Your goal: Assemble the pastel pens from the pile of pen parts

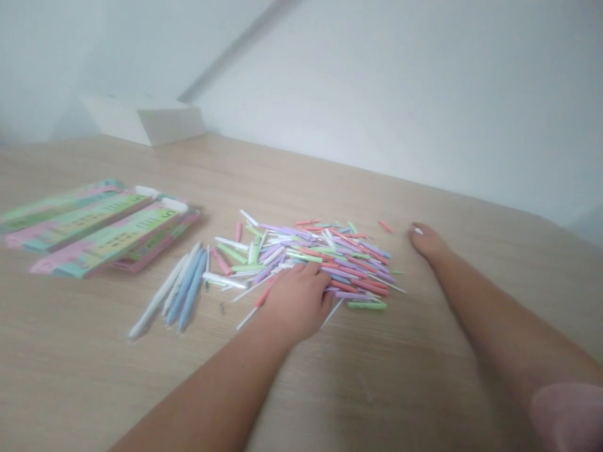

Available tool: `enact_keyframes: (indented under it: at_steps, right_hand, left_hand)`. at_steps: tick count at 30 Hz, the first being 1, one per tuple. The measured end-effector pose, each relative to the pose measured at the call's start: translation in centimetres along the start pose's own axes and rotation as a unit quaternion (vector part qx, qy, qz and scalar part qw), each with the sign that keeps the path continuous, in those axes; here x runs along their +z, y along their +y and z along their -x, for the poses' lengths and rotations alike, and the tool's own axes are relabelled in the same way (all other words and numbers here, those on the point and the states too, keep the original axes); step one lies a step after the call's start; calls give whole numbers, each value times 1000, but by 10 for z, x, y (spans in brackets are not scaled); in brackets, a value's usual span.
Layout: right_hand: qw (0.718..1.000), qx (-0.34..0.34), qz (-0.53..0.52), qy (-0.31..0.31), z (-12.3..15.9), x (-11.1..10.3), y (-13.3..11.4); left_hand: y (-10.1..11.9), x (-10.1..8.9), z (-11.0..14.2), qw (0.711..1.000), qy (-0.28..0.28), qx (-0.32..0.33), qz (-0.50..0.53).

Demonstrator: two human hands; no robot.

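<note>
Forearms (202, 395) nearest; pens (192, 290), cartons (113, 242) beside pen parts (348, 263); box (174, 129) behind.

- The head camera is looking forward and down over the table (377, 389) from the person's side.
- It is facing the pale wall (400, 88), framing the left hand (299, 298) and right hand (429, 243) closely.

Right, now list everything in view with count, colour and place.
Pen parts: too many to count; purple, coral, green, white, some blue; piled mid-table
Loose coral piece: one; beyond the pile
Pens: about four; white and blue; left of pile
Printed cartons: about four; pink and green; far left
Box: one; white; by the wall
Table: one; light wood; beneath everything
Wall: white; behind
Sleeve: one; pink; lower right
Left hand: one; bare; on pile
Right hand: one; bare; right of pile
</note>
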State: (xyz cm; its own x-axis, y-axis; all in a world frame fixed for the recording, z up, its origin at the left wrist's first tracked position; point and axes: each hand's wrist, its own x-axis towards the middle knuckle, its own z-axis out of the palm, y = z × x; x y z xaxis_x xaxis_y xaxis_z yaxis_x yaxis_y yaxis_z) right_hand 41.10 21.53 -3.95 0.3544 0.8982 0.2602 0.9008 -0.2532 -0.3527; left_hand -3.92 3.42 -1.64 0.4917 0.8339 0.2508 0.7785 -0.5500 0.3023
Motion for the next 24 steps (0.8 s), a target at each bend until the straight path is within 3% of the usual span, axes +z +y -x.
enact_keyframes:
  at_steps: [3,6,13,17,24]
  right_hand:
    - [997,-48,-34,-47,-19,19,-31]
    - [986,-118,-76,-92,-19,31,-65]
    - [930,-271,-159,-191,35,41,-135]
    - [919,-288,-173,-207,66,35,-154]
    - [916,-288,-207,-188,105,23,-164]
  left_hand:
    - [0,0,0,1000,1,0,1]
    - [1,-1,1,1000,3,3,0]
    - [1,0,1,1000,1,2,-2]
    - [0,0,2,1000,8,9,-1]
    - [-1,-1,2,1000,10,14,-1]
